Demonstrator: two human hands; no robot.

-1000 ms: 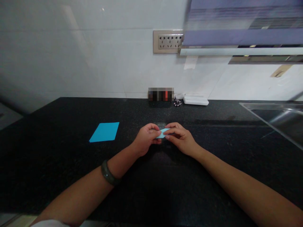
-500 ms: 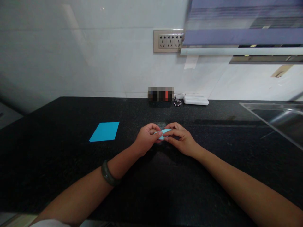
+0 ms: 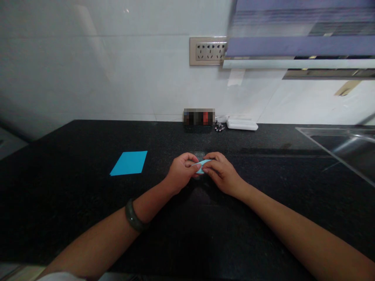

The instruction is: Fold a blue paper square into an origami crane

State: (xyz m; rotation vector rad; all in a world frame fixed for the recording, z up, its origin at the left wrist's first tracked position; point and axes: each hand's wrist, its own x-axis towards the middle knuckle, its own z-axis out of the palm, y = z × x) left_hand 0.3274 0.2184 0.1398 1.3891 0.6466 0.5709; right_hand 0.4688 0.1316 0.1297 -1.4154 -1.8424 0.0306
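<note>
A small light-blue piece of folded paper (image 3: 201, 166) is held between my two hands, just above the dark countertop (image 3: 187, 218). My left hand (image 3: 182, 171) pinches its left end, thumb on top. My right hand (image 3: 222, 171) grips the right end, thumb and fingers close together on it. Fingers cover much of the paper, so its full shape is hidden. To the left, a bright blue square sheet of paper (image 3: 129, 163) lies flat on the countertop, apart from both hands. A dark bangle (image 3: 134, 216) sits on my left forearm.
By the wall stand a blurred-out dark box (image 3: 199, 117), a small beaded item (image 3: 219, 127) and a white oblong object (image 3: 241, 124). A metal sink (image 3: 345, 144) is set in at the right. A socket panel (image 3: 208, 51) and a purple blind (image 3: 299, 27) are above.
My right thumb and fingers have drawn closer together on the folded paper and shifted slightly. My left hand stays nearly where it was, and the blue sheet lies unmoved.
</note>
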